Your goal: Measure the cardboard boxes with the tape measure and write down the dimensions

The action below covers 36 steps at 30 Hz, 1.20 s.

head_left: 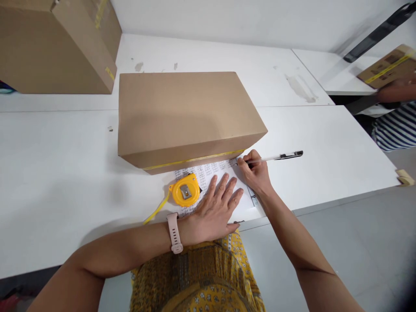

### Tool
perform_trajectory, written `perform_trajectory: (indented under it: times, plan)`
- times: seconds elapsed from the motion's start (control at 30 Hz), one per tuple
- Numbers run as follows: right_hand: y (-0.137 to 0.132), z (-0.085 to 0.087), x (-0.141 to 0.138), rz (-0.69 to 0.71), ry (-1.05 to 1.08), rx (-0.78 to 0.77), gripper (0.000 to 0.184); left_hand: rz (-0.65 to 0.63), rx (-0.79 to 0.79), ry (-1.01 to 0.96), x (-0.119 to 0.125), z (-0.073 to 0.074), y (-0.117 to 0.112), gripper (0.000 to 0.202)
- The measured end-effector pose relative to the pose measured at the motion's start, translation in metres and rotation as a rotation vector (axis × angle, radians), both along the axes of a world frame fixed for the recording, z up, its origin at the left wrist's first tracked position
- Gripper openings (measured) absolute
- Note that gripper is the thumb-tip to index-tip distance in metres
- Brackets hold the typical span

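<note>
In my right hand is a pen with a clear barrel and black cap end, its tip down on a sheet of paper covered in rows of handwriting. My left hand lies flat on that paper with the fingers spread. Just left of those fingers rests a yellow tape measure, its yellow wrist strap trailing toward my forearm. A closed brown cardboard box stands directly behind the paper, and its lower front edge overhangs or touches the sheet's far side; a yellow band runs along that front face.
Another large cardboard box stands at the back left of the white table. At the far right, a person's arm is beside a smaller taped box. A dark post rises there, and the table's front edge runs close to me.
</note>
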State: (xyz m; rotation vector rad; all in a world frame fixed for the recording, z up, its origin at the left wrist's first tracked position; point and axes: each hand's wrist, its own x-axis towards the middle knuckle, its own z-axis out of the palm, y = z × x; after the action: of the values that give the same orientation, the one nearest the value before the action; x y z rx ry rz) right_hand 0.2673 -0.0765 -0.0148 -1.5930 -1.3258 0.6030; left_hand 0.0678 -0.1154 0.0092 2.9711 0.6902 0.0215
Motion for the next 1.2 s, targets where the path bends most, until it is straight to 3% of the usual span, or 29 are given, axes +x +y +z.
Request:
perform_trajectory:
  times: [0.83,1.03,1.13,1.2]
  plan:
    - [-0.001,-0.003,0.002,-0.028,-0.029,-0.001,0.026,0.009,-0.016,-0.028,0.001,-0.004,-0.001,0.091]
    - [0.000,0.001,0.011,-0.310,-0.001,0.202,0.021,0.011,-0.011,-0.040,-0.001,-0.002,-0.001,0.089]
    - [0.001,-0.001,0.023,-0.263,-0.204,0.201,0.012,0.012,0.004,-0.051,-0.002,-0.003,-0.001,0.088]
    - [0.001,-0.004,0.030,-0.161,-0.418,0.152,0.021,0.015,0.010,-0.055,-0.003,-0.005,-0.001,0.089]
